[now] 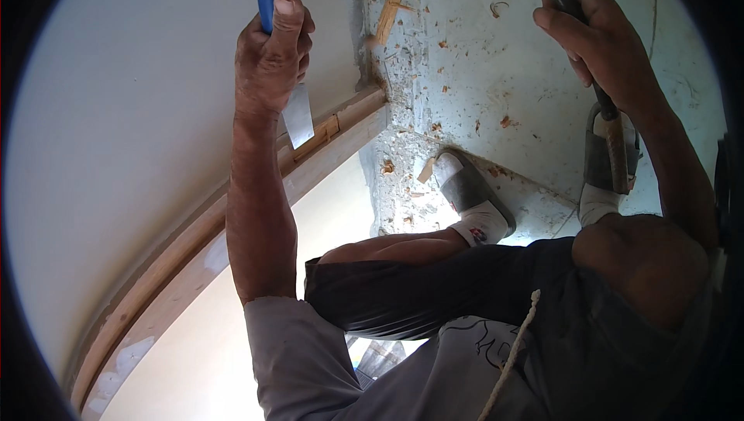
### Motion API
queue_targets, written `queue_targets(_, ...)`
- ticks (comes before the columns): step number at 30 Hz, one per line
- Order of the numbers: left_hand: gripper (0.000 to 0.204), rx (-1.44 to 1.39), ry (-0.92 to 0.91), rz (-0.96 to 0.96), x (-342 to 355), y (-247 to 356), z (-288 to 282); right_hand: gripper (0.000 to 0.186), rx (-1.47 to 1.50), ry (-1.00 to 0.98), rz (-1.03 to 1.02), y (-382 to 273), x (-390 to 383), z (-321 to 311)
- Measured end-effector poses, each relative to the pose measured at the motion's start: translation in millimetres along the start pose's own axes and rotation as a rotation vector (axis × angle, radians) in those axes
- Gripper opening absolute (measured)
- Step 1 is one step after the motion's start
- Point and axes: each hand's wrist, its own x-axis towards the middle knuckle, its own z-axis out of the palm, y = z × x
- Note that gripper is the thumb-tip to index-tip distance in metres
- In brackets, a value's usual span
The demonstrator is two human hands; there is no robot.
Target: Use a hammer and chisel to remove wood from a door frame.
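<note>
My left hand (271,64) is closed around the blue handle of a chisel (297,120), thumb up along the grip. The flat steel blade points down at a wooden door frame (256,208) set along the wall. Beside the blade tip, a shallow recess of fresh, pale wood (319,139) is cut into the frame; whether the edge touches it I cannot tell. At the upper right my right hand (593,29) grips the long dark handle of what looks like a hammer (607,103). Its head is mostly beyond the upper edge of the view.
Wood chips (506,122) and dust lie scattered on the pale tiled floor (480,41). A larger wood offcut (386,21) lies by the white wall (147,87). My sandalled feet (471,192) stand on the floor, with my bent knee (639,262) below the right arm.
</note>
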Motion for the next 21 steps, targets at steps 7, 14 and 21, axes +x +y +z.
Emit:
queue_targets(7,0.067,0.034,-0.017,-0.008,2,-12,0,0.015,-0.06,-0.024,0.026,14,-9,11)
queue_targets(14,0.068,0.035,-0.04,0.019,3,-7,1,0.018,-0.057,-0.033,0.049,12,-11,12)
queue_targets(21,0.069,0.045,-0.056,0.008,6,-11,-1,0.019,-0.07,-0.034,0.047,14,-12,13)
